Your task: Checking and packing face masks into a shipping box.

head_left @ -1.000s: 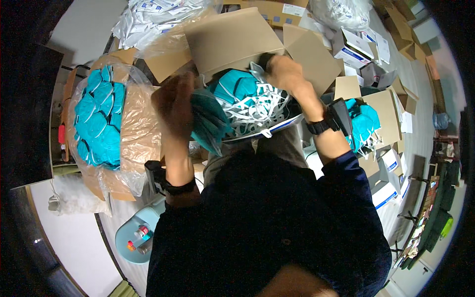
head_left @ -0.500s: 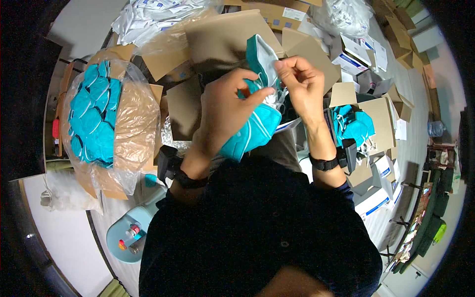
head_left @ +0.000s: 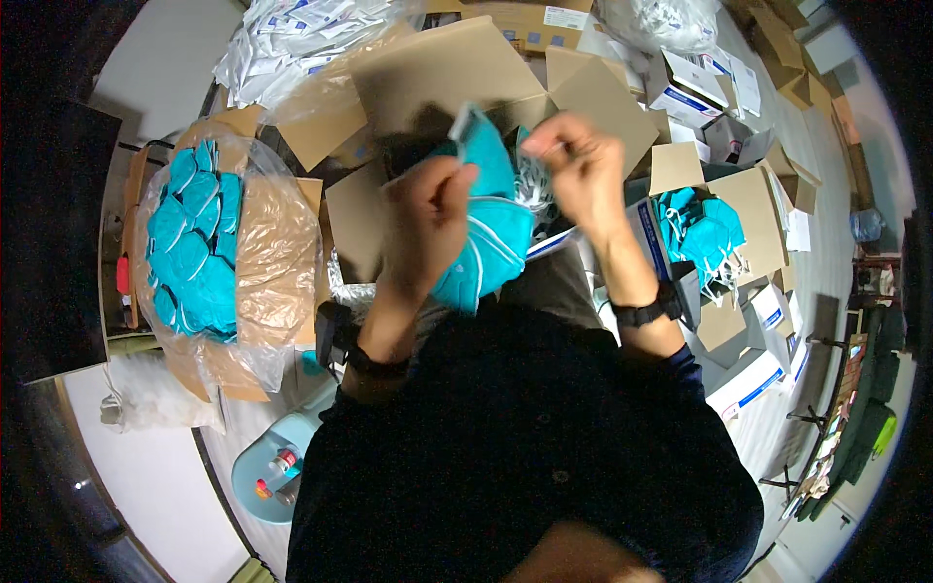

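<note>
My left hand (head_left: 432, 209), blurred by motion, is closed on a folded teal face mask (head_left: 488, 160) with a pale edge. Just below it, a second teal face mask (head_left: 494, 248) with a white strap across it lies over my lap, by the left wrist. White elastic straps (head_left: 533, 185) bunch up between the two hands. To the right of the upright mask, my right hand (head_left: 588, 175) is raised with its fingers curled into a pinch. Blur hides whatever is between those fingertips.
At left stands a carton lined with clear plastic (head_left: 272, 262), holding many teal masks (head_left: 194, 243). Another box of teal masks (head_left: 708, 233) is at right. An open carton (head_left: 442, 68) lies ahead, near white packets (head_left: 292, 44). A light blue bin (head_left: 255, 481) sits lower left.
My right hand has come away from the mask's edge, which it was pinching. The mask in my left hand has moved down and left, now showing its teal outside.
</note>
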### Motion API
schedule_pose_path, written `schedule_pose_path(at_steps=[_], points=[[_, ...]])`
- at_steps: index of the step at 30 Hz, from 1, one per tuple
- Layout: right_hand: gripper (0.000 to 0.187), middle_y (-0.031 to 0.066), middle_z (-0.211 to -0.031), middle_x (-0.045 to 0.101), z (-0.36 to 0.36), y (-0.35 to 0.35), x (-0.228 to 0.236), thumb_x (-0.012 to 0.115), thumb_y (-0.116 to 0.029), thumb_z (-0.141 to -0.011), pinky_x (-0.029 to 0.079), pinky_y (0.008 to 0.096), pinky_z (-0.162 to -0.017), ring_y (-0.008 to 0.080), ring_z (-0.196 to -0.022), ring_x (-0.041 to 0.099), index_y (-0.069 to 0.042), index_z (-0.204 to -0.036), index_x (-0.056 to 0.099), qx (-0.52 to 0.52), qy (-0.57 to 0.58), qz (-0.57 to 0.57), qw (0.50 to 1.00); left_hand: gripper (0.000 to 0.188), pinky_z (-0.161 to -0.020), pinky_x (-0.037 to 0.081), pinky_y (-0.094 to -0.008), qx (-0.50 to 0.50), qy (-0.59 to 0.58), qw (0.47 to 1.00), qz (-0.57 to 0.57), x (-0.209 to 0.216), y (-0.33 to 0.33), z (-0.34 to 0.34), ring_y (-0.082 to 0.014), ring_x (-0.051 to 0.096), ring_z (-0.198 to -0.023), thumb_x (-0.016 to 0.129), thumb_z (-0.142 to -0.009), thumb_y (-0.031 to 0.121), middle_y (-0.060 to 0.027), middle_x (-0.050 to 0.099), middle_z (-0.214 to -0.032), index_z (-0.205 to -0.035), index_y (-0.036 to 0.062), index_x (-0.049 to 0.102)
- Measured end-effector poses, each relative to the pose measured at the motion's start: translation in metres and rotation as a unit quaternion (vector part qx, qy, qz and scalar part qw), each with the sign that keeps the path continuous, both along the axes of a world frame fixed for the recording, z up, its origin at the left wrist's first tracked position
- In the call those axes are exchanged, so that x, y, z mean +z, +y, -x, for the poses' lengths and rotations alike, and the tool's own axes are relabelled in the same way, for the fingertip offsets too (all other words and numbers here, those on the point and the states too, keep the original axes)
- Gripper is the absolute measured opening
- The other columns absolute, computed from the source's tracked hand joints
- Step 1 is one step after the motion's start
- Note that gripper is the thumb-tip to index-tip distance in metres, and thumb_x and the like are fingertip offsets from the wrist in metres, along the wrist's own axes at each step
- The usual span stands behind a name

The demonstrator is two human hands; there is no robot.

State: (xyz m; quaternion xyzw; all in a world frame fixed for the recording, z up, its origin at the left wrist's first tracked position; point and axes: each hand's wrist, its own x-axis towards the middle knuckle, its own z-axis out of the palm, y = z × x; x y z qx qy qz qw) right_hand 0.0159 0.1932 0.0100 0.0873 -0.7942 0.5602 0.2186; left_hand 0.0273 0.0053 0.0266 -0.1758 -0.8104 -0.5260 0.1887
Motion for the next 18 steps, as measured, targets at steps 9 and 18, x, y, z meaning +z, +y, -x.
schedule_pose_path(at_steps=[9, 18], points=[[0.025, 0.0100, -0.097, 0.066, -0.015, -0.008, 0.042, 0.078, -0.016, -0.070, 0.049, 0.0358, -0.078, 0.0298, -0.094, 0.061, -0.006, -0.092, 0.069, -0.005, 0.066, -0.115, 0.991, 0.023, -0.051, 0.036, -0.0273, 0.094, 0.021, 0.995, 0.003, 0.016, -0.020, 0.005, -0.0087, 0.041, -0.056, 0.063, -0.089, 0.013, -0.0057, 0.046, -0.058, -0.074, 0.0016, 0.050], [0.015, 0.0103, -0.079, 0.063, -0.013, -0.028, 0.012, 0.074, -0.006, -0.069, 0.047, 0.0380, -0.067, 0.0319, -0.077, 0.060, -0.005, -0.080, 0.063, 0.075, 0.103, -0.122, 0.984, 0.016, -0.053, 0.040, -0.0245, 0.041, -0.045, 0.997, 0.035, 0.008, -0.007, -0.002, -0.0062, 0.047, -0.059, 0.067, -0.081, 0.006, -0.0026, 0.053, -0.065, -0.081, 0.0022, 0.052]])
